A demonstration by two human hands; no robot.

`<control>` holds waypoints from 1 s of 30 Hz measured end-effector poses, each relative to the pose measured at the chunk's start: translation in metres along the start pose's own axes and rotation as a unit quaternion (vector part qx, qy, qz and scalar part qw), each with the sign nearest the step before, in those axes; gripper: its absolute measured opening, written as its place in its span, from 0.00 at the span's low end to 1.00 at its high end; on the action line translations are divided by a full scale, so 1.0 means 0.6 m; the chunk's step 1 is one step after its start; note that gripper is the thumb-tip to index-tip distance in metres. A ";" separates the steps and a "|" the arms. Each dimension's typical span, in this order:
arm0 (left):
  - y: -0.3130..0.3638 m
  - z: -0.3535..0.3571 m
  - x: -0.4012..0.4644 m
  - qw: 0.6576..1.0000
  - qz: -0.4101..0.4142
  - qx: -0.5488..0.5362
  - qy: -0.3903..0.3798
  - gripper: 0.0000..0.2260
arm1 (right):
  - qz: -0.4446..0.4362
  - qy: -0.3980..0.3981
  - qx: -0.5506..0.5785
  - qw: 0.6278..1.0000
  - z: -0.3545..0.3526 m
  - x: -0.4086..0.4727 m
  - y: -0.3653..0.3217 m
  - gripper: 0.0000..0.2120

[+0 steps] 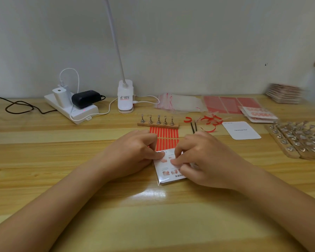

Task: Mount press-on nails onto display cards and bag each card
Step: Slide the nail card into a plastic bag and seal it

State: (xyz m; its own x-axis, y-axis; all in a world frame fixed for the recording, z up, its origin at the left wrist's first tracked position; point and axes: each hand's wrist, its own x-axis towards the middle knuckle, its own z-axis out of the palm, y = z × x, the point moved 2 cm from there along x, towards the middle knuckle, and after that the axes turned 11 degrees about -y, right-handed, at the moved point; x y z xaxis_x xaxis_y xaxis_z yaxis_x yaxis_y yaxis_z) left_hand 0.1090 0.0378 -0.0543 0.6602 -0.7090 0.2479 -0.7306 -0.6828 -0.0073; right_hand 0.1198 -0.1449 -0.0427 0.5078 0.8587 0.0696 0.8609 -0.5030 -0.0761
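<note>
Both hands meet over a bagged card (168, 171) lying on the wooden table (62, 160), just in front of a red sticker sheet (165, 138): the left hand (133, 153) pinches its top left edge with curled fingers, and the right hand (198, 160) pinches its top right part, fingers bent down onto it. Behind the sheet stands a wooden strip with five nail stands (157, 121), with empty bags (178, 102) beyond and a blank card (241, 130) to the right.
</note>
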 end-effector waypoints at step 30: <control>0.009 -0.021 -0.008 0.991 -0.020 0.078 0.105 0.11 | 0.221 0.174 0.433 0.856 0.020 -0.016 0.045 0.08</control>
State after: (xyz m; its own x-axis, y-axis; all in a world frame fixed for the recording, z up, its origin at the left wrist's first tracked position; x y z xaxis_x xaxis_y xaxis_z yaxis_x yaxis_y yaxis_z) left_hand 0.0997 0.0396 -0.0436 0.6261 -0.6393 0.4464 -0.6573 -0.7407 -0.1389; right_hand 0.1377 -0.1656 -0.0575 0.8868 0.4453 0.1239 0.3126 -0.3804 -0.8704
